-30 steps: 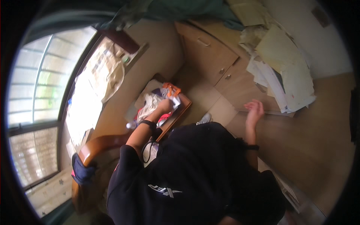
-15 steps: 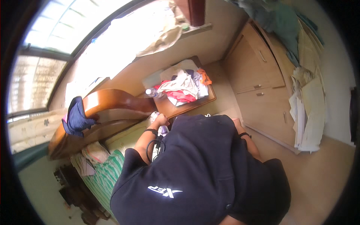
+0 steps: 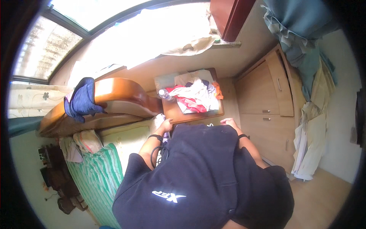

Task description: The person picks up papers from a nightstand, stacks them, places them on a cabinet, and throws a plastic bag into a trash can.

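Observation:
My left hand (image 3: pixel 166 125) is closed at the front left corner of a low wooden nightstand (image 3: pixel 178 114). What its fingers hold, if anything, is hidden. Just below that hand is a white and purple item (image 3: pixel 166 136), too small to make out. By the nightstand's front right corner is my right hand (image 3: pixel 230 123), fingers stretched inward, seemingly holding nothing. A pile of crumpled clothes (image 3: pixel 196 93) in white, red and dark blue lies on the nightstand, with a clear plastic bottle (image 3: pixel 165 94) at its left and an orange cloth (image 3: pixel 217 91) at its right.
A curved wooden headboard (image 3: pixel 124 89) with a dark blue cloth (image 3: pixel 84 100) draped over it stands to the left. Green striped bedding (image 3: pixel 97 171) lies below it. On the right is a light wood cabinet (image 3: pixel 263 95) with cloths hanging beside it. A bright window is at the upper left.
The view has shifted, so the nightstand and cabinet sit lower and further right. My right hand, mostly hidden behind the dark shirt before, now shows its fingers. My left hand stays by the nightstand corner.

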A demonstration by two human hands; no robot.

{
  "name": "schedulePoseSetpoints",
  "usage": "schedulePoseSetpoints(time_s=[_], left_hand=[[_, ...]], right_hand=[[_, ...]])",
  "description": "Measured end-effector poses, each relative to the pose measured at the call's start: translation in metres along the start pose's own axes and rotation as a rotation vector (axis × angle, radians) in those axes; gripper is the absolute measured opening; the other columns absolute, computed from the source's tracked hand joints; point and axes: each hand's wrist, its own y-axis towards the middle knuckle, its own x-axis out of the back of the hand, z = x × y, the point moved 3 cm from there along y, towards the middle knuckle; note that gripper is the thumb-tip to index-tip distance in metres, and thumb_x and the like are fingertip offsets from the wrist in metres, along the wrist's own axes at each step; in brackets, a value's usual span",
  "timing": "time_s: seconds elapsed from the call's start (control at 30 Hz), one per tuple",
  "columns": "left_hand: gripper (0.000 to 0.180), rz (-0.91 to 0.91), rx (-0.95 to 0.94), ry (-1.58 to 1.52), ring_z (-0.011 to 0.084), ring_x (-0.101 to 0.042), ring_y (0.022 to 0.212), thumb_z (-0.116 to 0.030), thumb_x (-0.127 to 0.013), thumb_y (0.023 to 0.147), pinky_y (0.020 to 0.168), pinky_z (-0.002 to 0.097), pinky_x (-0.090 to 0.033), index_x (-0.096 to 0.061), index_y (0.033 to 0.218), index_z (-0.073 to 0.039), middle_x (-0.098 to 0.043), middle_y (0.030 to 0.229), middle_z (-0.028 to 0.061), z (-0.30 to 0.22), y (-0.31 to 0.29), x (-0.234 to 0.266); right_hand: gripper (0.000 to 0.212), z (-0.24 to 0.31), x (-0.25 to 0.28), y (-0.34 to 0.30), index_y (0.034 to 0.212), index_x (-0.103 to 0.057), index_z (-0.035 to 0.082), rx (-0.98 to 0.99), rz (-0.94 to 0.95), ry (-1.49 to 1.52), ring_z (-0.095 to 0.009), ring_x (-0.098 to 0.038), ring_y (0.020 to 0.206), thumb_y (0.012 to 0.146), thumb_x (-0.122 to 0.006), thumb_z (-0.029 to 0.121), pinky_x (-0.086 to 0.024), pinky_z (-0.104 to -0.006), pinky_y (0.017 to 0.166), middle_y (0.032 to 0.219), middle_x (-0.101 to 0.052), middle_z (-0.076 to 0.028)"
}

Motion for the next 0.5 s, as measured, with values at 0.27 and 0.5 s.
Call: schedulePoseSetpoints(time_s=[0.27,0.5], left_hand=[[0.038,0.12,-0.084,-0.054,0.0263,-0.055,0.054,-0.009,-0.049,0.084,0.067,0.0398,-0.05,-0.052,0.122,-0.008,-0.058,0.068,0.0143,0.054,0.027,0.016],[0.064,-0.026,-0.182,0.511,0.0338,-0.056,0.109,-0.003,-0.049,0.072,0.093,0.0367,-0.045,-0.039,0.135,-0.005,-0.058,0.117,0.0233,0.02,0.008,0.001]], right_hand=[[0.012,0.007,-0.01,-0.01,0.076,-0.069,-0.001,-0.053,0.106,-0.016,-0.016,-0.063,0.068,0.079,-0.058,0.003,-0.051,-0.0297,0.064,0.072,-0.068,-0.008],[0.012,-0.014,0.008,-0.019,0.076,-0.069,-0.001,-0.089,0.057,-0.101,-0.016,-0.062,0.067,0.079,-0.058,0.003,-0.051,-0.0296,0.063,0.072,-0.067,-0.008]])
